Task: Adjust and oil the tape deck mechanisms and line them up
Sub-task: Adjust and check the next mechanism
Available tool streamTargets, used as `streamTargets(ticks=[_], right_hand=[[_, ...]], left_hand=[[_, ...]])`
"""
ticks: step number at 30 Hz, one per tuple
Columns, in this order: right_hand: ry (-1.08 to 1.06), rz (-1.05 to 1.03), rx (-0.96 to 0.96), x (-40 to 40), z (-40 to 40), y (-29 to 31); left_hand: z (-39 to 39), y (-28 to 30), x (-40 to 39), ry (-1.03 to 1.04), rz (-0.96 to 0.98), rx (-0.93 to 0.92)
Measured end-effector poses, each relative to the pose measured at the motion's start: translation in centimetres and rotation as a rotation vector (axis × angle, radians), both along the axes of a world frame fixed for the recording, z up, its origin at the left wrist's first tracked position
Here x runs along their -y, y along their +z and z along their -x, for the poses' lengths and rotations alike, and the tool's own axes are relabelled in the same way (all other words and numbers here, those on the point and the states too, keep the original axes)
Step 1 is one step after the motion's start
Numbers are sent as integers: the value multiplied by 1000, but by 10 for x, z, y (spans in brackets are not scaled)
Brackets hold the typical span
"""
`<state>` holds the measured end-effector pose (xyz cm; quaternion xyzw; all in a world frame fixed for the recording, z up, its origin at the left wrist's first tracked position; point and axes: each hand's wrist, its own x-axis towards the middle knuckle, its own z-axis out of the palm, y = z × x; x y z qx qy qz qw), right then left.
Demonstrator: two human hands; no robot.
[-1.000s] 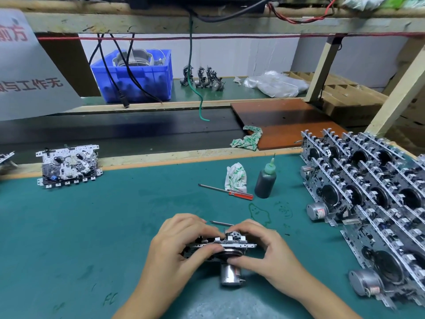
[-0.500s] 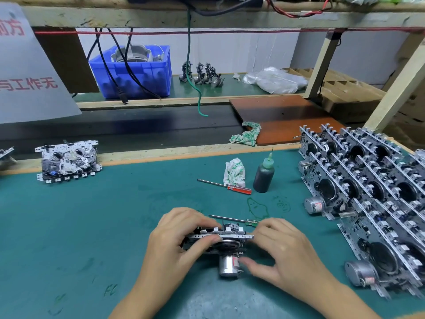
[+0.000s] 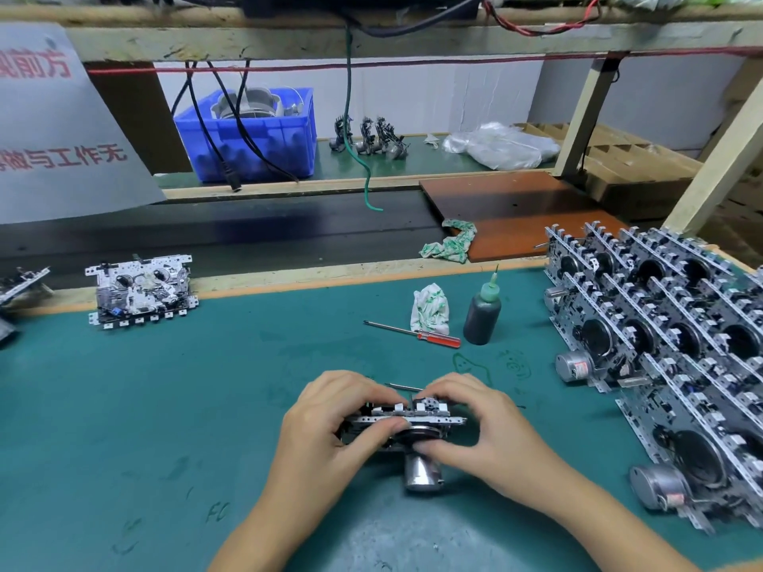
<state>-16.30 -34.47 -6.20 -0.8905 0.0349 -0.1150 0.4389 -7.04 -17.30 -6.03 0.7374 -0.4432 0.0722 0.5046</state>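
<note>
A tape deck mechanism point(image 3: 413, 423) stands on edge on the green mat, its silver motor point(image 3: 421, 472) pointing toward me. My left hand point(image 3: 330, 431) grips its left end, thumb on the metal frame. My right hand point(image 3: 483, 427) holds the right end, fingers over the top and thumb under the flywheel. A thin metal tool point(image 3: 402, 387) lies just behind the mechanism. Farther back stand a dark oil bottle point(image 3: 482, 313) with a green nozzle and a red-handled screwdriver point(image 3: 417, 333). Rows of lined-up mechanisms point(image 3: 669, 348) fill the right side.
Another mechanism point(image 3: 142, 289) lies flat at the mat's far left edge. A crumpled cloth point(image 3: 429, 309) sits beside the bottle, another cloth point(image 3: 448, 245) on the conveyor belt point(image 3: 247, 229) behind. A blue bin point(image 3: 252, 134) and hanging cables occupy the back shelf.
My right hand lifted off the mechanism's top half a second ago and has now closed back over its right end. The left hand kept its grip.
</note>
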Motion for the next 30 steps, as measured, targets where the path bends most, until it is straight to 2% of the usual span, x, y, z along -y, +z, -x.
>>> streamTargets(ticks=[7, 18, 20, 21, 24, 25, 30], right_hand=[[-8, -221, 28, -1, -1, -4], [-28, -233, 4, -5, 2, -1], [-58, -114, -7, -2, 7, -2], [-95, 12, 12, 1, 11, -2], [-173, 548, 220, 7, 22, -7], [-163, 668, 271, 7, 25, -10], [-136, 794, 284, 11, 29, -15]], left_hand=[[0, 0, 1, 1, 4, 11], [-1, -3, 1, -1, -3, 12], [-1, -3, 0, -1, 0, 5], [-1, -3, 0, 1, 3, 4], [0, -3, 0, 3, 6, 5], [0, -3, 1, 5, 5, 6], [-1, -4, 1, 9, 12, 20]])
